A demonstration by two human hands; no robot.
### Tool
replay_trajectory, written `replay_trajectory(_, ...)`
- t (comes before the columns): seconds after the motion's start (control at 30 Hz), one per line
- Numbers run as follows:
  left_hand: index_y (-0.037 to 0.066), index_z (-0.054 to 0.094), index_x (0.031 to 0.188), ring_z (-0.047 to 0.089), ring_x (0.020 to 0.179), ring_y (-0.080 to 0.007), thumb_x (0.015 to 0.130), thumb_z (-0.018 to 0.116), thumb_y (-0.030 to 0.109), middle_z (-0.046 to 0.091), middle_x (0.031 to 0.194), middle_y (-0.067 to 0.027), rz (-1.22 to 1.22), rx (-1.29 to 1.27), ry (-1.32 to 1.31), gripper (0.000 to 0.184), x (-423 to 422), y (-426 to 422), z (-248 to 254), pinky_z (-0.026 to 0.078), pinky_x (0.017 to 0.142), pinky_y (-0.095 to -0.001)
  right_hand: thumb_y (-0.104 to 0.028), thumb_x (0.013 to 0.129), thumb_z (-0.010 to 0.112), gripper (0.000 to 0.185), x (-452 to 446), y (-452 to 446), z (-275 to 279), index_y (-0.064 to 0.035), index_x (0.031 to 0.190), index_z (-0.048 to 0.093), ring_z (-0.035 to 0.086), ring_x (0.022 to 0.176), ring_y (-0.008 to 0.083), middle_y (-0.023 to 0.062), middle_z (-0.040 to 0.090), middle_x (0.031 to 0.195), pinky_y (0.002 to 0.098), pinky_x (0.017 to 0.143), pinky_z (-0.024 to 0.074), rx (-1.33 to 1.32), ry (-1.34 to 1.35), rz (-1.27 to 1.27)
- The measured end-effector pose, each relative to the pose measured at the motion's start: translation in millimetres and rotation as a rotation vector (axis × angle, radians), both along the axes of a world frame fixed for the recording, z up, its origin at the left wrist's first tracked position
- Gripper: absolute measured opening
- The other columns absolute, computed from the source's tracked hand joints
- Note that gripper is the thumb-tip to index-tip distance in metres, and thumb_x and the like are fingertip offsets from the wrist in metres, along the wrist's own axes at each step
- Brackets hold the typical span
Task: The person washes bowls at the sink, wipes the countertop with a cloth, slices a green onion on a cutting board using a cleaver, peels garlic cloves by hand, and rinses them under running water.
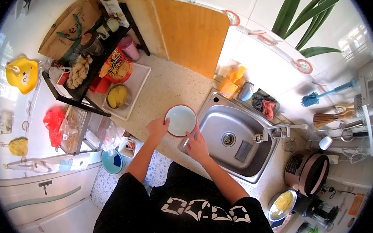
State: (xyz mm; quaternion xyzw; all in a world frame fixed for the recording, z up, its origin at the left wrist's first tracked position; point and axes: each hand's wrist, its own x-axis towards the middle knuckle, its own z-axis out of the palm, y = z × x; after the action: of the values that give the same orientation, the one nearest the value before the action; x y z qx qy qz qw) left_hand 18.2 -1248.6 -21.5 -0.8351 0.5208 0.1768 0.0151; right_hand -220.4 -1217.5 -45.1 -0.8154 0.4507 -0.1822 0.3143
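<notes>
A white bowl with a red rim (pixel 180 121) is between my hands, over the speckled counter beside the sink's left edge. My left hand (pixel 157 128) grips the bowl's lower left side, thumb at the rim. On the lower right side, my right hand (pixel 197 145) holds the rim with its fingers. The inside of the bowl looks empty. Right of it lies the steel sink (pixel 211 122) with a round drain and a dark grey pad in its basin.
A black rack (pixel 96 74) with ginger and packets stands at the left, above a white tray (pixel 142 84) with a bowl of yellow pieces (pixel 117 96). An orange bottle (pixel 231 83) is behind the sink; the faucet (pixel 279 131) and a cooker (pixel 306 171) are right.
</notes>
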Motion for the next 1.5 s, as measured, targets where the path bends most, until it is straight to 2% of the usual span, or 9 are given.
replay_trajectory(0.13,0.006,0.074,0.105,0.074,0.076,-0.0342,0.099,0.053,0.050,0.075,0.088,-0.0172,0.006,-0.054,0.093,0.049,20,12,-18,0.058,0.068,-0.0460,-0.009,0.080,0.071,0.071,2,9,-2,-0.0052,0.147,0.048,0.036,0.143,0.0501,0.0331,0.014,0.163,0.0504,0.112,0.0416,0.221,-0.061,-0.097)
replay_trajectory(0.23,0.004,0.060,0.127,0.075,0.076,-0.0318,0.100,0.057,0.033,0.074,0.096,-0.0196,0.502,0.083,1.110,0.039,13,20,-26,0.062,0.067,-0.0412,-0.013,0.082,0.073,0.075,6,9,-17,-0.0061,0.150,0.043,0.031,0.146,0.0504,0.0346,0.017,0.162,0.0507,0.116,0.0371,0.402,-0.290,-0.113)
replay_trajectory(0.33,0.003,0.047,0.137,0.075,0.078,-0.0319,0.100,0.056,0.017,0.071,0.102,-0.0220,0.659,-0.059,1.477,0.041,-2,28,-32,0.065,0.067,-0.0390,-0.018,0.082,0.075,0.078,11,5,-33,-0.0073,0.152,0.042,0.026,0.150,0.0481,0.0342,0.021,0.161,0.0499,0.120,0.0321,0.400,-0.410,-0.077)
replay_trajectory(0.7,-0.007,0.044,0.134,0.074,0.079,-0.0331,0.098,0.045,0.004,0.067,0.109,-0.0236,0.838,-0.571,1.474,0.037,25,-32,-82,0.066,0.069,-0.0400,-0.020,0.087,0.074,0.078,-14,-10,-19,-0.0071,0.155,0.038,0.029,0.151,0.0391,0.0257,0.031,0.161,0.0450,0.122,0.0287,0.404,-0.395,0.098)
replay_trajectory(0.93,-0.003,0.035,0.145,0.072,0.093,-0.0369,0.102,0.042,0.006,0.060,0.127,-0.0251,0.874,-0.704,1.539,0.045,53,-127,-101,0.066,0.078,-0.0424,-0.023,0.087,0.078,0.077,-111,45,-35,-0.0053,0.152,0.042,0.039,0.147,0.0335,0.0198,0.041,0.158,0.0417,0.119,0.0333,0.600,-0.315,-0.281)
replay_trajectory(1.1,-0.003,0.034,0.145,0.071,0.097,-0.0374,0.103,0.042,0.008,0.060,0.125,-0.0262,0.968,-0.681,1.668,0.044,67,-166,-121,0.065,0.084,-0.0436,-0.019,0.086,0.077,0.072,-159,77,-31,-0.0030,0.149,0.046,0.048,0.139,0.0341,0.0205,0.048,0.152,0.0421,0.116,0.0383,0.583,-0.316,-0.509)
replay_trajectory(1.33,0.002,0.041,0.140,0.068,0.108,-0.0366,0.103,0.055,0.026,0.065,0.120,-0.0245,1.046,-0.607,1.738,0.046,45,-152,-111,0.062,0.091,-0.0464,-0.007,0.080,0.069,0.058,-207,59,-2,-0.0025,0.136,0.057,0.057,0.118,0.0443,0.0232,0.060,0.130,0.0499,0.104,0.0461,-0.057,-0.012,-0.642)
replay_trajectory(1.4,0.010,0.049,0.135,0.070,0.104,-0.0332,0.101,0.058,0.035,0.066,0.120,-0.0235,1.062,-0.436,1.869,0.043,19,-122,-98,0.061,0.090,-0.0446,-0.003,0.074,0.067,0.058,-221,24,30,-0.0027,0.132,0.060,0.059,0.110,0.0409,0.0217,0.061,0.122,0.0514,0.098,0.0469,-0.307,0.019,-0.715)
replay_trajectory(1.5,0.022,0.057,0.127,0.070,0.098,-0.0310,0.099,0.061,0.041,0.067,0.121,-0.0198,0.941,-0.194,1.908,0.034,-30,-75,-93,0.060,0.086,-0.0436,-0.005,0.078,0.069,0.051,-241,-29,75,-0.0079,0.128,0.062,0.053,0.119,0.0388,0.0166,0.058,0.124,0.0507,0.100,0.0432,-0.454,0.178,-0.793)
